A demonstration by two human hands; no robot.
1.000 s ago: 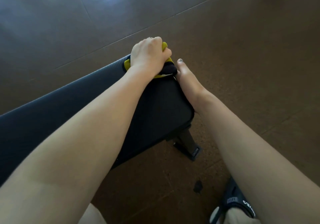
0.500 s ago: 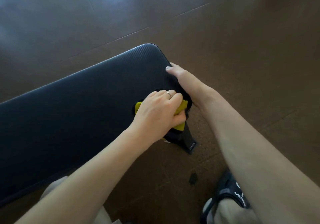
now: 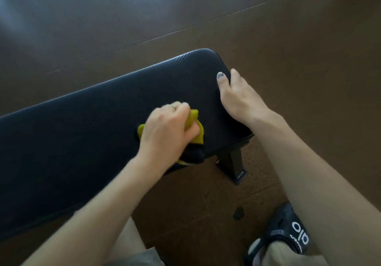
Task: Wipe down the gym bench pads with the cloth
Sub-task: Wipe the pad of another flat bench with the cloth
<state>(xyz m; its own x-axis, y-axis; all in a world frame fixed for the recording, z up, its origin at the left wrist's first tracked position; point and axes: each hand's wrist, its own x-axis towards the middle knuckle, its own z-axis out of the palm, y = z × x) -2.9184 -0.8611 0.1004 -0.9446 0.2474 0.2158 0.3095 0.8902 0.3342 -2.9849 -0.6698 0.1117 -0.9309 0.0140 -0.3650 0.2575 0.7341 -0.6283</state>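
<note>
Yellow cloth (image 3: 196, 130), bunched with a darker part trailing toward the near edge, sits under the left hand (image 3: 165, 133), whose grip is curled round it and pressing it onto the black padded top of the counter (image 3: 82, 133), near its right end and close to the near edge. Balling the cloth that way probably gives a firm pad to scrub with. The right hand (image 3: 240, 98) lies at the right end of the pad, thumb on top and fingers wrapped over the edge, its grip clamping the pad itself, most likely to brace the counter against the rubbing. The two hands are near each other but apart.

Under the right end a black metal foot (image 3: 232, 165) stands on the brown floor (image 3: 288, 39). A small dark spot (image 3: 238, 213) marks the floor nearer in, and a black sandal (image 3: 288, 230) shows at the near right. Only the bracing hand covers pad surface that the cloth would otherwise reach.
</note>
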